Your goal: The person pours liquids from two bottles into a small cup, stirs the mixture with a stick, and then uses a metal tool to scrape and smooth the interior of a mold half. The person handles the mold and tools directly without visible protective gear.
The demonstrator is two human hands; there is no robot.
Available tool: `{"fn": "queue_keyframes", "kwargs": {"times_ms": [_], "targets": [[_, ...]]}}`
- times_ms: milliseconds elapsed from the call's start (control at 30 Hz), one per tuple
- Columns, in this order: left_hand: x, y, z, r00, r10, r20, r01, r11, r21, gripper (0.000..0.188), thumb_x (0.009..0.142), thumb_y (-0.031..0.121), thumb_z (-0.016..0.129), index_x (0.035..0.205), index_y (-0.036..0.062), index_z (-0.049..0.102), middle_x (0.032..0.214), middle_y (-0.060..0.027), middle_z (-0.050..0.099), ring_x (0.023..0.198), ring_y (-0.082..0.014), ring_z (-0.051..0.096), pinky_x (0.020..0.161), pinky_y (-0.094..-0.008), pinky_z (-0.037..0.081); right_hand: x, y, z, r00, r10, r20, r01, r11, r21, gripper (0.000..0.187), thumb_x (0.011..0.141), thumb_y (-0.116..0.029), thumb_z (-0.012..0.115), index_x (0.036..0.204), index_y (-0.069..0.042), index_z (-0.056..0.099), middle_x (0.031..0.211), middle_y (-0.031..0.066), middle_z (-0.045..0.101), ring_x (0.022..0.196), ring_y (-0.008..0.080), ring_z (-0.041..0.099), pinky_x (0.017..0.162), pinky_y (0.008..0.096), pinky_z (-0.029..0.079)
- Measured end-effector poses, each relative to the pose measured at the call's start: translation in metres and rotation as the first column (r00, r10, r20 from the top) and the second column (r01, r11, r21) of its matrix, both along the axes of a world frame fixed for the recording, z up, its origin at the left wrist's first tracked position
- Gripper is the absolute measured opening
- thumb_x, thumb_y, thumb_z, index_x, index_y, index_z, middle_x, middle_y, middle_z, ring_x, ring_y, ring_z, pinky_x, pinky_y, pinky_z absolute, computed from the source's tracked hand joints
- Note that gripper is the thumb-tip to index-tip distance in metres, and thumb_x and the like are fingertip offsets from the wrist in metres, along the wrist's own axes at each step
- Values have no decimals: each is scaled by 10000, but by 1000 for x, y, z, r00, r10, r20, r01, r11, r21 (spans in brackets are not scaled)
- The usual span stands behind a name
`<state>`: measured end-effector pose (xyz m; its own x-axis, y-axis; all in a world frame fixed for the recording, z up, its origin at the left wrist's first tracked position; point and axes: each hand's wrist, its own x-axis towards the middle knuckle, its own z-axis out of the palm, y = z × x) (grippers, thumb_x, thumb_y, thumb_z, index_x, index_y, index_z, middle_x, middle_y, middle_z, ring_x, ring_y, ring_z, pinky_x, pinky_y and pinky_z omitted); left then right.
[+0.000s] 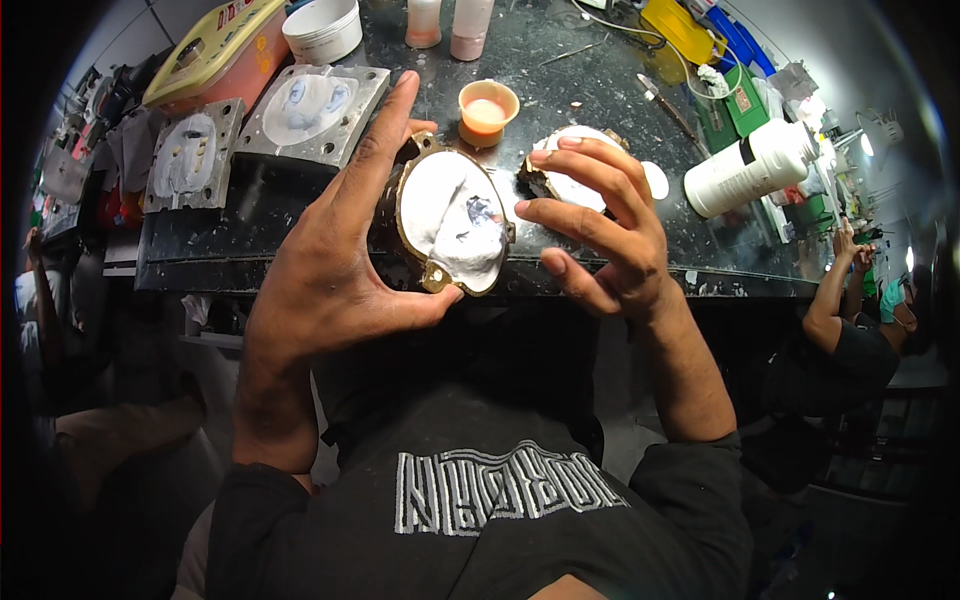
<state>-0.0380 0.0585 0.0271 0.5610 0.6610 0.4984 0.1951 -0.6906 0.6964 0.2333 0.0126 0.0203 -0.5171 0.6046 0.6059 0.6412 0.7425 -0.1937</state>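
Observation:
My left hand (330, 255) grips one half of a brass-coloured dental flask (408, 247), thumb at its lower lug and fingers along its far left side. White plaster (428, 200) fills this half, which is tilted up toward me. A hollow in the plaster has a dark, shiny patch. Just to the right, my right hand (615, 225) hovers with its fingers spread and curved, holding nothing. Behind those fingers another plaster-filled flask half (575, 190) lies on the bench, partly hidden. Beyond the flask stands a small cup (488, 112) with pinkish-orange contents.
Two square metal mould plates (362, 95) with plaster lie at left, near a yellow-lidded box (215, 50) and a white tub (322, 32). A white bottle (750, 168) leans at right beside a knife (665, 103) and green box (745, 105). Other people are at both sides.

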Motion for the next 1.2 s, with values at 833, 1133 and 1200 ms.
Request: {"fn": "queue_keyframes", "kwargs": {"times_ms": [833,1133,1200], "targets": [[-2,-5,-53,990,-81,119,22,899,437,1029,639,73,925,1494,329,412,1456,-237,477,1264,-400,562,999,-454,526,-32,-46,-26,981,-170,-94,165,985,-58,379,780,-230,743,1156,-190,768,1438,59,572,1360,299,382,1156,407,335],[-2,-3,-68,977,-144,158,64,901,430,1004,639,58,934,1459,378,450,1456,-233,467,1271,-387,564,985,-430,549,-40,-56,-31,935,-277,-222,280,960,-20,241,817,-189,673,1016,-131,796,1279,119,633,1320,304,435,1130,420,341],[0,-3,-68,971,-113,212,22,921,390,1005,636,60,936,1460,371,450,1459,-240,458,1263,-394,568,974,-428,555,-40,-56,-26,921,-291,-261,286,957,-58,269,782,-191,713,1029,-108,781,1293,110,626,1310,307,438,1116,408,369]]}}
